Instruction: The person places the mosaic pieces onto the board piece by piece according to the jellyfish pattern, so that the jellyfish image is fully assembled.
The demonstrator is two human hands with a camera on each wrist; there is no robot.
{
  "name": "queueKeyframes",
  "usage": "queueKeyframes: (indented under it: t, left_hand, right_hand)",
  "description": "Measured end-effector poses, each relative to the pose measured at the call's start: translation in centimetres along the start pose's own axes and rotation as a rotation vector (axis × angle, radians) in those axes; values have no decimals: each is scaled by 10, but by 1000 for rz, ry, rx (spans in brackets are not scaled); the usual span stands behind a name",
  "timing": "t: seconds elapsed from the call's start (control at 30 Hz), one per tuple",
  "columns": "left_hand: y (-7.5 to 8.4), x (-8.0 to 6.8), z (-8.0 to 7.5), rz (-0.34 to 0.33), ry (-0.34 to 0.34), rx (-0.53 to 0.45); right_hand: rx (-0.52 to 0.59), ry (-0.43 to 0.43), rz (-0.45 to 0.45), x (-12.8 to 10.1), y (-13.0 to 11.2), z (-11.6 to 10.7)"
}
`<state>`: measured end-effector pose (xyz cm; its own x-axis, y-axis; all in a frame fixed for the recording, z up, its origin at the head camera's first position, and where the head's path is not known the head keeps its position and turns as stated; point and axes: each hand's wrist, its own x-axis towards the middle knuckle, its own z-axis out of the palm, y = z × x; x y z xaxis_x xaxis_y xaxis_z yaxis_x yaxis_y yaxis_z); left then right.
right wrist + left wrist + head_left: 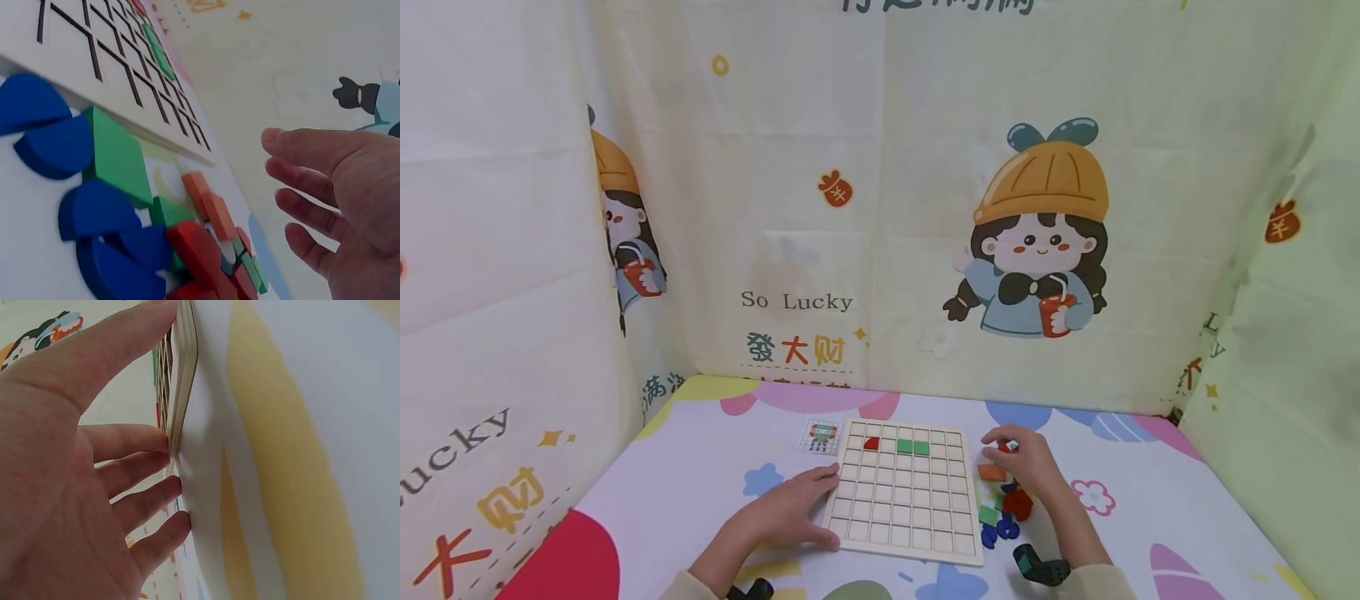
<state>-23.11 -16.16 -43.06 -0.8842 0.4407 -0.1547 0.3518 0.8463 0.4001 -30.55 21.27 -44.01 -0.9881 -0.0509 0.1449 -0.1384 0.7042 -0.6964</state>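
Here's the wooden grid board [901, 503], the landmark for everything else; in its second row from the far edge sit a red quarter-circle piece [871, 443] and, one bare cell along to its right, two green square pieces, a left one [905, 447] and a right one [921, 448], side by side; just off the board's far left corner lies a printed pattern card [822, 437] with a small figure on it.

The step in hand looks like choosing another piece, with most cells unfilled; the left hand [796, 504] is on steadying duty, fingers lightly spread and nearly straight, index fingertip touching the board's left edge, thumb well apart from it at the near left corner; it holds nothing else.

Over to the right hand [1026, 458], off the board's right edge above the far end of the loose pieces; thumb and fingers are parted and gently bent, nothing seen between them in the right wrist view; whether a tip touches a piece, one cannot tell.

Below it along that edge come orange rectangular pieces [991, 472], a red piece [1018, 504], a loose green piece [988, 515] and blue half-round pieces [31, 103]; the next move probably calls for a thumb-and-finger pinch on one piece, matched to the card.
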Motion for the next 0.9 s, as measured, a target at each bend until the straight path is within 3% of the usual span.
queueKeyframes:
  t: [0.67, 0.9]
  left_hand:
    - [-5, 2, 5, -8, 10, 4]
    - [-3, 2, 5, -18, 3, -3]
  right_hand:
    - [-85, -32, 138, 0, 28, -14]
    - [-92, -50, 112, -1, 30, -12]
